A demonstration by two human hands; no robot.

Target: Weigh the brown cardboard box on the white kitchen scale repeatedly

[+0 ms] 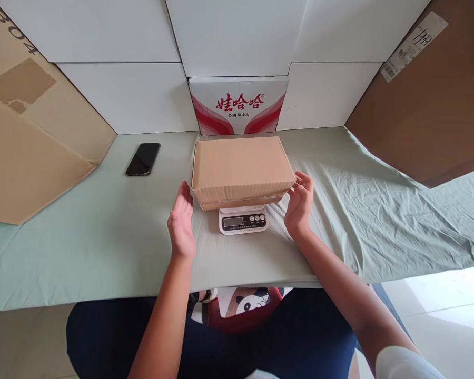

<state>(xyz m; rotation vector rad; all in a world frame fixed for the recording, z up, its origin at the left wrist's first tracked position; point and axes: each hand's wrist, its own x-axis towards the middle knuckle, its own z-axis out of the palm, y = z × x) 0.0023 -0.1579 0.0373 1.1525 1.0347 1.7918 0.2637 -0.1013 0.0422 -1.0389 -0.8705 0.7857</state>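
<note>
A closed brown cardboard box rests on a small white kitchen scale, covering most of it. Only the scale's front shows, with a dark grey display and several round buttons. To the left of the box's front corner is my left hand, open, its fingers straight and close to the cardboard. My right hand is at the box's right front corner with fingers loosely bent and apart. Its fingertips are at the corner; whether they touch the cardboard I cannot tell.
A black phone lies at the left on the green tablecloth. Behind the box stands a white and red printed carton against white panels. Large cardboard sheets flank the table at left and right.
</note>
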